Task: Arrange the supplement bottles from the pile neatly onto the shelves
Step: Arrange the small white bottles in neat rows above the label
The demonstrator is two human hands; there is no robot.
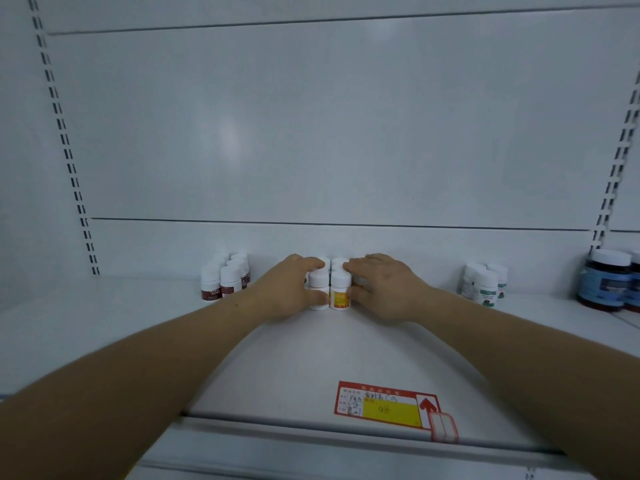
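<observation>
As left hand (288, 291) and right hand (384, 289) flank the bottles (340, 293), fingers (311, 262) curl round them (likely squaring the cluster); all upright on the shelf (138, 327).

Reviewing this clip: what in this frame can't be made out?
Head view: count of the middle bottles; the left hand and right hand gripping them cover the sides and back rows.
Head view: writing on the price tag, too blurred to read.
Head view: blue jars, cut off by the right edge.
</observation>
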